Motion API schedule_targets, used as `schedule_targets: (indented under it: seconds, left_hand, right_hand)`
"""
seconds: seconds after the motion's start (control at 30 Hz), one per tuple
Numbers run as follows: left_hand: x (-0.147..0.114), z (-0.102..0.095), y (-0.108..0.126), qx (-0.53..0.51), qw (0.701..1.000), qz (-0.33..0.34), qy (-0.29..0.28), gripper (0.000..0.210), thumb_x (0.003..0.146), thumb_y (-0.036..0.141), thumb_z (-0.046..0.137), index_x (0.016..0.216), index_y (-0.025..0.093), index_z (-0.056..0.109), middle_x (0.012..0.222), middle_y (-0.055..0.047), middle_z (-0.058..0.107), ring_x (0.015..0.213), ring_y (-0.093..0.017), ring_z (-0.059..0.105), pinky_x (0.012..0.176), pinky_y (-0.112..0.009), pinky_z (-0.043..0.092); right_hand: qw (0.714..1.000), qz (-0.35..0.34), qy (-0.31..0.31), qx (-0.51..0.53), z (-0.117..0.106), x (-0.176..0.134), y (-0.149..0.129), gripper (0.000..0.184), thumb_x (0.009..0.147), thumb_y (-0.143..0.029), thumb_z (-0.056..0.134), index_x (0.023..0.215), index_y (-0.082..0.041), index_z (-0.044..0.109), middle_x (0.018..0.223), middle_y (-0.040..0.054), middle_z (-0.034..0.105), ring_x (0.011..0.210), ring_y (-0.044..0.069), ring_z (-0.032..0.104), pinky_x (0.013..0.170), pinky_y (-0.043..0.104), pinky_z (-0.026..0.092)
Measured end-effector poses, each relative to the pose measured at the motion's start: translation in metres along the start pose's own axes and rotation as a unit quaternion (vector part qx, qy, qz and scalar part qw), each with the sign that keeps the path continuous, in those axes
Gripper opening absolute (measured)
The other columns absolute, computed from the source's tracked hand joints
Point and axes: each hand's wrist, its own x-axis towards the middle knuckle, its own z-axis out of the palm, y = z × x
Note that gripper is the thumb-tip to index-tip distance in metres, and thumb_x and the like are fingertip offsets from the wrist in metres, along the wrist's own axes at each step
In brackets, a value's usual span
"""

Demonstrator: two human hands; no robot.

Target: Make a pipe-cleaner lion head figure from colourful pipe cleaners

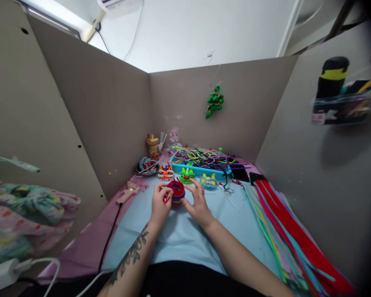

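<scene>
Between my hands is a round red piece (177, 191) made of coiled pipe cleaners, with a dark hollow in its middle and blue and yellow bands low on its side. My left hand (161, 202) is closed at the piece's left side, its thumb and fingertips pinching a red pipe cleaner end. My right hand (199, 203) curves about the right side, with thumb and index fingertips at its edge. Just behind stand three fuzzy animal-head figures: an orange and white one (166, 173), a green one (187, 175) and a light blue and yellow one (208, 181).
A blue tray (198, 170) heaped with coloured pipe cleaners stands behind the figures. Scissors (227, 189) lie to the right. Long pipe cleaner bundles (284, 222) run down the right side. A pink hot glue gun (128, 193) with a black cord lies left; grey panels enclose the table.
</scene>
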Motion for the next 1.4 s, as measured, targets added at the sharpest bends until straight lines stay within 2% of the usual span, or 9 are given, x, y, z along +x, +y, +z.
schedule_targets:
  seconds: [0.1, 0.4, 0.5, 0.6, 0.8, 0.97, 1.03, 1.17, 1.4]
  left_hand:
    - [-0.012, 0.010, 0.007, 0.043, 0.998, 0.025, -0.042, 0.015, 0.084, 0.022, 0.051, 0.082, 0.019, 0.065, 0.092, -0.007, 0.053, 0.087, -0.018, 0.055, 0.080, -0.029, 0.046]
    - [-0.013, 0.013, -0.006, 0.023, 0.998, 0.005, -0.052, 0.012, 0.082, 0.023, 0.055, 0.090, 0.018, 0.062, 0.084, -0.003, 0.067, 0.077, -0.015, 0.062, 0.072, -0.027, 0.050]
    - [-0.008, 0.011, -0.010, 0.017, 0.998, -0.007, -0.068, 0.013, 0.081, 0.024, 0.057, 0.091, 0.018, 0.061, 0.084, -0.003, 0.067, 0.073, -0.015, 0.063, 0.065, -0.024, 0.051]
    - [-0.005, 0.006, -0.010, 0.068, 0.992, 0.039, -0.099, 0.008, 0.082, 0.024, 0.056, 0.080, 0.018, 0.061, 0.079, -0.002, 0.064, 0.072, -0.015, 0.061, 0.067, -0.026, 0.050]
    - [-0.002, -0.001, -0.007, 0.136, 0.982, 0.101, -0.088, 0.008, 0.084, 0.024, 0.053, 0.082, 0.019, 0.059, 0.087, -0.004, 0.060, 0.083, -0.017, 0.057, 0.076, -0.030, 0.047]
    - [-0.008, 0.000, -0.005, 0.142, 0.989, 0.029, 0.023, 0.016, 0.079, 0.034, 0.061, 0.081, 0.019, 0.054, 0.071, 0.002, 0.054, 0.062, -0.013, 0.052, 0.060, -0.025, 0.044]
    - [-0.014, 0.003, -0.001, 0.139, 0.988, 0.041, 0.043, 0.018, 0.082, 0.034, 0.058, 0.073, 0.019, 0.054, 0.064, 0.002, 0.052, 0.059, -0.012, 0.050, 0.059, -0.025, 0.044]
    - [-0.023, 0.012, 0.006, 0.116, 0.986, 0.111, -0.036, 0.014, 0.087, 0.026, 0.051, 0.089, 0.019, 0.063, 0.084, -0.004, 0.064, 0.078, -0.015, 0.060, 0.072, -0.028, 0.049]
    - [-0.023, 0.016, 0.000, 0.152, 0.977, 0.141, -0.039, 0.018, 0.087, 0.021, 0.051, 0.097, 0.019, 0.066, 0.093, -0.007, 0.067, 0.086, -0.018, 0.062, 0.080, -0.033, 0.051]
  right_hand:
    - [1.000, -0.013, -0.001, -0.028, -0.001, 0.000, -0.003, 0.020, 0.080, -0.017, 0.055, 0.097, -0.023, 0.064, 0.129, 0.0088, 0.042, 0.127, 0.027, 0.033, 0.107, 0.050, 0.029]
    - [0.997, 0.079, -0.001, 0.024, 0.002, 0.004, -0.006, 0.009, 0.077, -0.016, 0.059, 0.074, -0.020, 0.067, 0.125, 0.0087, 0.046, 0.121, 0.027, 0.038, 0.103, 0.047, 0.032]
    - [0.995, 0.088, -0.008, 0.040, 0.002, 0.004, -0.004, 0.010, 0.077, -0.015, 0.058, 0.072, -0.020, 0.065, 0.125, 0.0088, 0.046, 0.120, 0.026, 0.040, 0.102, 0.046, 0.033]
    - [0.995, 0.087, -0.018, 0.043, 0.000, 0.004, -0.004, 0.011, 0.077, -0.013, 0.058, 0.071, -0.019, 0.065, 0.126, 0.0092, 0.045, 0.120, 0.026, 0.041, 0.102, 0.046, 0.034]
    - [0.998, 0.003, -0.048, 0.037, -0.004, 0.003, -0.007, 0.016, 0.076, -0.010, 0.056, 0.076, -0.021, 0.067, 0.119, 0.0080, 0.049, 0.116, 0.025, 0.043, 0.098, 0.045, 0.038]
    - [0.999, 0.048, 0.001, 0.019, -0.001, 0.002, -0.005, 0.010, 0.078, -0.013, 0.058, 0.076, -0.020, 0.065, 0.113, 0.0096, 0.049, 0.111, 0.025, 0.046, 0.098, 0.044, 0.039]
    - [0.998, 0.063, 0.013, 0.014, 0.001, 0.002, -0.004, 0.008, 0.078, -0.014, 0.058, 0.075, -0.019, 0.064, 0.113, 0.0096, 0.049, 0.110, 0.024, 0.047, 0.098, 0.043, 0.039]
    - [0.997, 0.072, 0.027, 0.008, 0.003, 0.002, -0.003, 0.008, 0.077, -0.014, 0.058, 0.074, -0.020, 0.062, 0.112, 0.0088, 0.048, 0.112, 0.024, 0.047, 0.099, 0.043, 0.038]
    - [0.996, 0.085, 0.034, 0.014, 0.004, 0.000, -0.004, 0.007, 0.076, -0.014, 0.059, 0.072, -0.020, 0.061, 0.108, 0.0085, 0.049, 0.109, 0.024, 0.049, 0.097, 0.041, 0.040]
